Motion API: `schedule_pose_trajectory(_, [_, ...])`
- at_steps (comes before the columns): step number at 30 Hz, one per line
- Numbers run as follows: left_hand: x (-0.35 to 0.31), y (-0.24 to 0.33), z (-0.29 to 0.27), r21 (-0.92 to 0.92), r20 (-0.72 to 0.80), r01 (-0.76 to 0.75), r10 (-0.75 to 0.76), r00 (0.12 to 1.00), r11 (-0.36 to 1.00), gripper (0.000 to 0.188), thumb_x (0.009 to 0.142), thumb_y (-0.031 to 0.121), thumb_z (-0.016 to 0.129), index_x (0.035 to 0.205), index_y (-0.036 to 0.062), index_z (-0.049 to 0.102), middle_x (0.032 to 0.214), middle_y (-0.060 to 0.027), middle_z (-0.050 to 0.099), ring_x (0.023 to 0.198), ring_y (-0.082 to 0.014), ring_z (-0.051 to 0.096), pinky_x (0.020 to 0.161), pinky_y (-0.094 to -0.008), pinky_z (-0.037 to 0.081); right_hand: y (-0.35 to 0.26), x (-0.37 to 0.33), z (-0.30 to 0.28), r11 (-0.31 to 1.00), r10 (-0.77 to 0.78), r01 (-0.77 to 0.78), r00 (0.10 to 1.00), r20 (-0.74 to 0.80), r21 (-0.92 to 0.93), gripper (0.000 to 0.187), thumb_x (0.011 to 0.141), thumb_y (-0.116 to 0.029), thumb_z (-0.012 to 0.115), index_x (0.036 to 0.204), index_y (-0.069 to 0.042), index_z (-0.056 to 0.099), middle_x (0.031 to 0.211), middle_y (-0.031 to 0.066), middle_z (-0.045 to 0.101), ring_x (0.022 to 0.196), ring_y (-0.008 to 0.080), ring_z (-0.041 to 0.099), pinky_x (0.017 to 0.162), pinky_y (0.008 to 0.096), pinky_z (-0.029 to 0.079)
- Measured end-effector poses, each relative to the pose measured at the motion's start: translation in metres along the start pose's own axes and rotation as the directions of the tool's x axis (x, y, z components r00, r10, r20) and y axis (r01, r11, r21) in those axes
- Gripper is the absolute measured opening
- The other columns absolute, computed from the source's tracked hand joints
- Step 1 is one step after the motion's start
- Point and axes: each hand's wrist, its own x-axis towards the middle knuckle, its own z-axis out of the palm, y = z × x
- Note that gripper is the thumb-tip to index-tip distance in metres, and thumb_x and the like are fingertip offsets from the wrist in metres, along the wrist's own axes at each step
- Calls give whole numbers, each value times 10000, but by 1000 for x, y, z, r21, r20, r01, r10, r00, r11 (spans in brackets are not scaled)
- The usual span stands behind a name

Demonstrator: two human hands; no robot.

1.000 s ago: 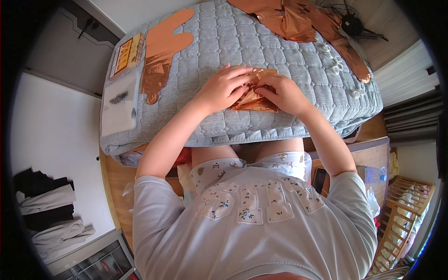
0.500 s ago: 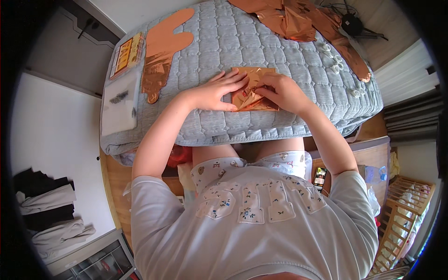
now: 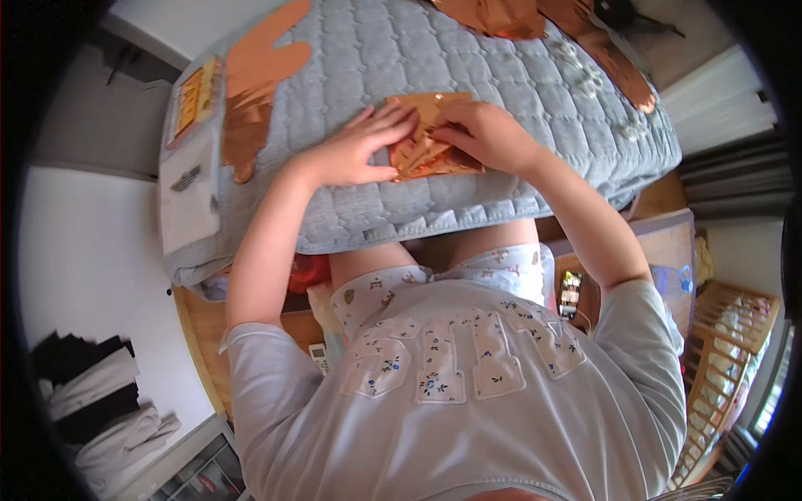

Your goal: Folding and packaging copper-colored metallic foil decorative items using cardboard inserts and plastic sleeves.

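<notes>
A folded copper-coloured foil balloon, shaped into a flat shiny square, lies near the front edge of the quilted grey mattress. My left hand rests on its left side, fingers stretched out and thumb on the near corner. A loose, creased flap of the foil is pinched in my right hand, whose fingertips are partly hidden. At the left of the mattress another copper foil balloon is spread flat with a rounded outline. More crumpled copper foil lies at the far right.
A yellow printed packet and a white translucent bag lie along the mattress's left edge. Small white ring-shaped pieces sit at the right. A lit phone, a white remote and a wooden crib are lower down.
The whole view has shifted, so the mattress sits higher and further left. My right hand still pinches the foil flap, while my left hand stays flat on the foil. A remote has come into view.
</notes>
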Motion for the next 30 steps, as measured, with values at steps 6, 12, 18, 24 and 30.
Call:
schedule_pose_trajectory(6, [-11,31,-1,83,-285,-13,37,958,996,692,880,165,656,1540,97,458,1671,-95,318,1549,-309,278,1242,-584,155,3,8,2,1000,-12,12,1000,17,23,244,960,-270,648,1039,-48,714,944,171,699,856,363,667,768,451,518])
schedule_pose_trajectory(12, [-13,64,22,219,-174,16,23,984,976,646,939,198,598,1552,84,430,1623,-115,396,1488,-333,382,1241,-545,216,11,11,10,1000,-2,3,998,62,-16,262,967,-284,624,1047,-54,721,947,156,707,855,342,675,777,437,524])
schedule_pose_trajectory(18, [-13,60,41,265,-188,32,19,982,964,768,924,236,676,1586,50,334,1628,-157,364,1476,-350,387,1210,-502,325,10,8,15,996,87,-87,993,78,-6,296,953,-355,619,1155,-172,733,994,94,757,952,313,706,860,438,548])
schedule_pose_trajectory(24, [-11,58,45,333,-186,60,3,983,941,768,940,263,669,1591,52,320,1626,-162,363,1460,-355,410,1201,-496,352,25,23,28,997,71,-69,995,72,-32,320,941,-385,633,1162,-177,734,1042,89,753,996,308,702,865,439,545])
schedule_pose_trajectory(30, [-7,61,37,351,-151,77,-24,988,933,754,944,283,662,1580,40,340,1619,-174,369,1470,-359,394,1201,-488,348,-5,19,-14,968,231,-250,936,265,38,278,953,-309,649,1073,-70,727,936,139,732,861,295,698,790,405,542])
